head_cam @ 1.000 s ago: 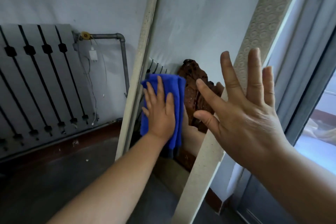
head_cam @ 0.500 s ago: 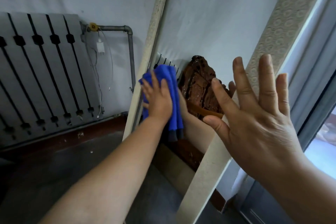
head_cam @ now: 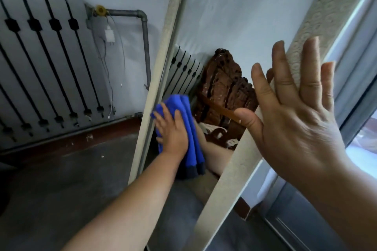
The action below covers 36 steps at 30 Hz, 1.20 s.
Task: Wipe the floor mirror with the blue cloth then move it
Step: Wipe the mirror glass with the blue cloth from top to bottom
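The floor mirror (head_cam: 234, 18) leans upright against the wall in a pale cream frame. Its glass reflects the wall, a radiator and a brown carved object. My left hand (head_cam: 172, 130) presses the blue cloth (head_cam: 186, 108) flat against the lower left of the glass, beside the left frame rail. The cloth hangs down below my palm with a dark hem. My right hand (head_cam: 295, 112) is spread with fingers apart, its palm resting against the right frame rail (head_cam: 226, 185) of the mirror.
A grey radiator (head_cam: 44, 63) with black bars lines the wall on the left, with a pipe (head_cam: 142, 26) and a plugged charger with a dangling cable (head_cam: 109, 35) beside it. Dark grey floor (head_cam: 61, 179) lies below. A door or window frame (head_cam: 355, 51) stands at the right.
My left hand has slid the blue cloth down the glass along the left frame rail. My right hand has stayed spread on the right rail.
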Motion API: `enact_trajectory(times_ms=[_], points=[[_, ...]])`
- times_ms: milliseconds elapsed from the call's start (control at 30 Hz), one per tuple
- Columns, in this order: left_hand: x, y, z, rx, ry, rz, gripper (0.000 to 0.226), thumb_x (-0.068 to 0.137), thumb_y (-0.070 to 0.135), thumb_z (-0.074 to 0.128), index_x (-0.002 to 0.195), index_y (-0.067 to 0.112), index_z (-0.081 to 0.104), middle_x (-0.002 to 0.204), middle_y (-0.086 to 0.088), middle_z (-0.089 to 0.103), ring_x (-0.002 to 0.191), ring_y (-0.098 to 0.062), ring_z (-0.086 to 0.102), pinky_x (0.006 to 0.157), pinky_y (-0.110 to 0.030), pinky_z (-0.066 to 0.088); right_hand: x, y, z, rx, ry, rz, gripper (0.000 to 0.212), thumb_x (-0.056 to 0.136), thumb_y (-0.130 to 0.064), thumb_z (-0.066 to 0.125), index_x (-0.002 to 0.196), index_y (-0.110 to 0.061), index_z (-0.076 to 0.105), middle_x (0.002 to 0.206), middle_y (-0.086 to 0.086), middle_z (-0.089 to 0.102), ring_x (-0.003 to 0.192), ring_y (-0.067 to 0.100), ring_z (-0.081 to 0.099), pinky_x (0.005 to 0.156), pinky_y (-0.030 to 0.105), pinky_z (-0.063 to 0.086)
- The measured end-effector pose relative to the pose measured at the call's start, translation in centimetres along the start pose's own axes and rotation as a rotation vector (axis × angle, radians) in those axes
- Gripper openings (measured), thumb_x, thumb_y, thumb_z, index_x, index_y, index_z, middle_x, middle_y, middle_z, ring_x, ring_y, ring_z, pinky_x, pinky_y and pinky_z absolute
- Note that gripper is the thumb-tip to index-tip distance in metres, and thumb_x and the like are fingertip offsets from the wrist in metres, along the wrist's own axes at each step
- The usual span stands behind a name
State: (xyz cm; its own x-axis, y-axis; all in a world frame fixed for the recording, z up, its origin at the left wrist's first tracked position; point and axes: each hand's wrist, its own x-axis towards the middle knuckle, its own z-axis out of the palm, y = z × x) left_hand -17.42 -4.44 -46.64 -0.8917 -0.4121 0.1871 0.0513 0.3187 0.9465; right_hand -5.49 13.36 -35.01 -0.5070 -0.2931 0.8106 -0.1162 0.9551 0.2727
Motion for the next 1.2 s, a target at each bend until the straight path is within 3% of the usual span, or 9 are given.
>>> enact_trajectory(times_ms=[133,267,467,600,733,867,1000,1067,1200], points=[[-2.3,5.2,0.7,0.109,-0.079,0.457,0.059,0.100,0.054,0.012,0.150,0.040,-0.016,0.162,0.005,-0.023,0.148,-0.017,-0.024,0.116,-0.055,-0.014,-0.2,0.0,-0.1,0.017,0.008,0.006,0.069,0.100,-0.056,0.034,0.148,-0.005,0.040,0.161,0.019,0.018,0.148,0.043,0.001,0.120,0.054,-0.002],[-7.5,1.0,1.2,0.230,-0.166,0.826,0.060,0.098,0.057,0.009,0.152,0.039,-0.010,0.164,0.001,-0.016,0.151,-0.023,-0.016,0.117,-0.060,-0.008,-0.3,-0.1,0.1,0.049,0.033,0.024,0.067,0.101,-0.054,0.034,0.146,-0.005,0.043,0.160,0.019,0.020,0.147,0.043,0.002,0.120,0.054,-0.002],[-6.8,-6.4,0.3,0.364,-0.194,0.916,0.064,0.098,0.061,0.009,0.154,0.035,-0.006,0.165,0.000,-0.011,0.151,-0.031,-0.006,0.109,-0.071,0.008,-0.1,-0.1,0.3,0.051,0.051,0.014,0.063,0.101,-0.050,0.039,0.144,-0.004,0.045,0.160,0.020,0.022,0.147,0.045,0.004,0.120,0.053,-0.002],[-4.8,2.0,0.2,0.302,-0.202,0.873,0.067,0.095,0.065,0.008,0.153,0.036,-0.007,0.163,-0.003,-0.017,0.150,-0.028,-0.015,0.114,-0.068,-0.002,-0.1,-0.3,0.5,0.060,0.067,0.033,0.062,0.102,-0.048,0.038,0.146,-0.004,0.043,0.160,0.020,0.021,0.147,0.045,0.003,0.120,0.053,-0.004],[-0.5,10.7,0.2,0.319,-0.186,1.077,0.077,0.090,0.069,0.018,0.153,0.027,0.008,0.165,-0.009,-0.004,0.151,-0.029,-0.011,0.113,-0.069,-0.002,0.0,-0.3,0.5,0.058,0.070,0.040,0.068,0.102,-0.051,0.037,0.148,-0.003,0.037,0.159,0.020,0.021,0.147,0.045,0.006,0.120,0.055,0.000],[5.4,9.1,-0.4,0.191,-0.074,0.884,0.085,0.088,0.074,0.014,0.155,0.023,0.008,0.165,-0.008,0.004,0.152,-0.026,-0.003,0.116,-0.064,0.003,0.0,-0.5,0.5,0.023,0.052,0.040,0.070,0.101,-0.054,0.036,0.150,-0.005,0.035,0.160,0.019,0.021,0.148,0.041,0.004,0.120,0.055,0.002],[6.6,2.5,-0.9,0.056,-0.043,0.567,0.061,0.083,0.080,0.011,0.139,0.063,-0.009,0.163,0.012,-0.002,0.151,-0.011,-0.005,0.120,-0.056,0.003,0.0,-0.4,0.4,0.044,0.025,0.033,0.072,0.100,-0.056,0.032,0.150,-0.004,0.035,0.161,0.018,0.018,0.148,0.036,-0.003,0.120,0.055,0.000],[5.4,-1.4,-1.0,0.005,-0.052,0.453,0.055,0.083,0.081,0.012,0.132,0.072,-0.012,0.159,0.024,-0.005,0.150,-0.003,-0.007,0.122,-0.051,0.000,-0.2,-0.5,0.3,0.057,0.020,0.047,0.074,0.098,-0.057,0.034,0.150,-0.003,0.035,0.161,0.018,0.018,0.149,0.037,-0.003,0.120,0.055,0.000],[2.1,-8.2,-0.7,-0.045,-0.004,0.172,0.090,0.072,0.091,0.012,0.148,0.045,-0.004,0.161,0.019,-0.004,0.150,-0.004,-0.006,0.123,-0.040,-0.003,0.0,-0.7,0.4,0.034,0.009,0.051,0.076,0.098,-0.057,0.036,0.150,-0.002,0.033,0.162,0.018,0.016,0.148,0.041,0.000,0.120,0.053,-0.003]])
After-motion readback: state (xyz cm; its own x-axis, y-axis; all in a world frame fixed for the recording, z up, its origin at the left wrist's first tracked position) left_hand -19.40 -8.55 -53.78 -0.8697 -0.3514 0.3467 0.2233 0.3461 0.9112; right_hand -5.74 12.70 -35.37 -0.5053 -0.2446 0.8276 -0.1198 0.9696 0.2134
